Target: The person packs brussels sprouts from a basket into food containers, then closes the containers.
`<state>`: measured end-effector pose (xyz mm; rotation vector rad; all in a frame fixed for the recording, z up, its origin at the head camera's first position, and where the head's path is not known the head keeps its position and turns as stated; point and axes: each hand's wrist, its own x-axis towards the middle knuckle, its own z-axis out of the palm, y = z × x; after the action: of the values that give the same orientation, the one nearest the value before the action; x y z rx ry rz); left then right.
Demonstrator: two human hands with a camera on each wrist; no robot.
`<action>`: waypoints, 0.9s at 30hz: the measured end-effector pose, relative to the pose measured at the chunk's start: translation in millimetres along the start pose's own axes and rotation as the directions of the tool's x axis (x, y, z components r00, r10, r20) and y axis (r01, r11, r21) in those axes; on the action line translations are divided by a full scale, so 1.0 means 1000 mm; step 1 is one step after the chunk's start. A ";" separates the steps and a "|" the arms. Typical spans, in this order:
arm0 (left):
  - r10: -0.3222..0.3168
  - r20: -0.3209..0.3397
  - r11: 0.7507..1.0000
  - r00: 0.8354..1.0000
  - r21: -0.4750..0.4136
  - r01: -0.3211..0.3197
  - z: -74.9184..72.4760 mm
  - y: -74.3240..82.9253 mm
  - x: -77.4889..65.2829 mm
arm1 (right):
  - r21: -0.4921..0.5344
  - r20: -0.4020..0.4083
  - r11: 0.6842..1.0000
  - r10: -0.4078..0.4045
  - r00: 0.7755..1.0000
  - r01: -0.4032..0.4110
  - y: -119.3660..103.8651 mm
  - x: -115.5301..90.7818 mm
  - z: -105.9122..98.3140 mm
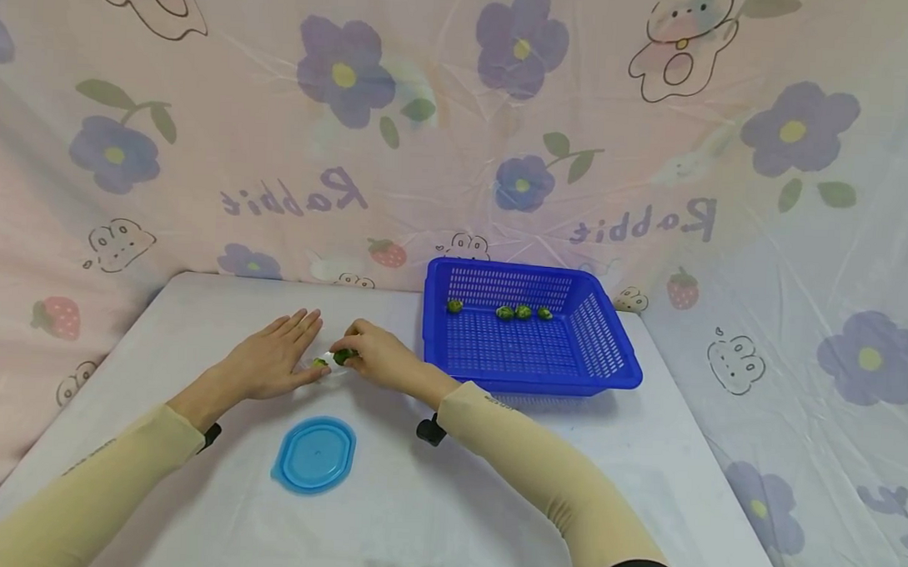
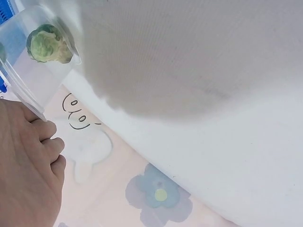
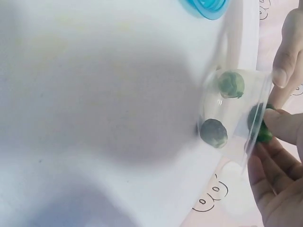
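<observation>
Brussels sprouts (image 1: pixel 524 312): four in one blue basket (image 1: pixel 621 383), apparently two in one clear container (image 3: pixel 232 111), one pinched by the right hand (image 1: pixel 385 358) at the container's mouth. Left hand (image 1: pixel 273 362), fingers straight, adjoins it; one blue lid (image 1: pixel 314 454) lies nearby.

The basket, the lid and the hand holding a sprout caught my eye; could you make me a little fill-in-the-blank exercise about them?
1. The basket holds ____ green sprouts.
2. The lid and the basket are both shades of ____.
3. The hand pinching another sprout is the person's ____ one.

Missing words: four; blue; right.
</observation>
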<state>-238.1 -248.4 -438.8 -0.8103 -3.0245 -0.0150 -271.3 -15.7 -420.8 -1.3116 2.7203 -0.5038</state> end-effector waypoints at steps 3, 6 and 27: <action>0.005 0.002 1.000 1.000 0.008 -0.005 -0.001 0.001 0.000 | -0.005 -0.004 1.000 -0.010 1.000 0.010 0.000 0.000 -0.001; 0.005 0.003 1.000 1.000 0.006 -0.005 -0.003 0.002 0.000 | -0.016 -0.010 1.000 -0.018 1.000 0.018 -0.001 0.000 -0.002; 0.002 -0.001 1.000 1.000 0.012 -0.002 -0.004 0.004 -0.001 | 0.011 -0.157 0.998 -0.062 0.986 0.064 -0.001 -0.040 -0.043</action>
<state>-235.0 -245.5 -435.2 -0.8117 -3.0195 0.0033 -254.7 26.4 -382.5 -1.4149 2.7992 -0.6602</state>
